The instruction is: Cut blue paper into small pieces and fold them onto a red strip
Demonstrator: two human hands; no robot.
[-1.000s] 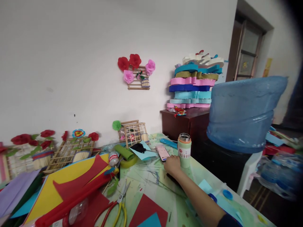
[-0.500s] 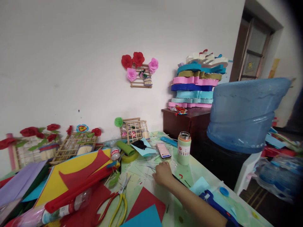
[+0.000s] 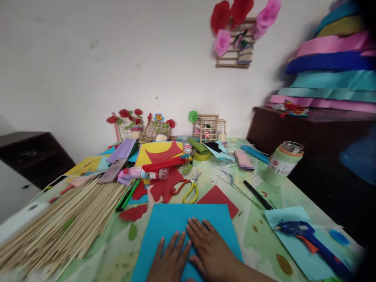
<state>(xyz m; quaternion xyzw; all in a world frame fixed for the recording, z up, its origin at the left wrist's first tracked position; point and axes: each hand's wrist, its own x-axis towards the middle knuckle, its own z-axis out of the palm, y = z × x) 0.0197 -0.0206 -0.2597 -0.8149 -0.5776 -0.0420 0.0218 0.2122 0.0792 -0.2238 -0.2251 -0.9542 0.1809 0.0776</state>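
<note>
A sheet of bright blue paper [image 3: 164, 219] lies on the table in front of me. Flat on its lower middle rests my left hand [image 3: 170, 260], its fingers spread. My right hand [image 3: 210, 246] also lies flat on the sheet, just to the right, with fingers stretched forward and the thumb out. Neither hand grips anything. Part of a red paper sheet [image 3: 219, 197] shows from under the blue sheet's far edge. Beyond it lie scissors [image 3: 192, 186] with red and yellow handles, opened.
Thin wooden sticks [image 3: 76, 223] lie in a heap at left. A blue hot glue gun [image 3: 311, 235] rests on light blue paper at right. Behind it are a black pen [image 3: 257, 195], an uncapped green bottle [image 3: 282, 162] and a phone [image 3: 243, 159]. Stick-and-flower crafts [image 3: 155, 131] lean on the wall.
The view has swung left and down. My right hand has left the area by the phone and now lies on the blue paper; my left hand has come into view there too.
</note>
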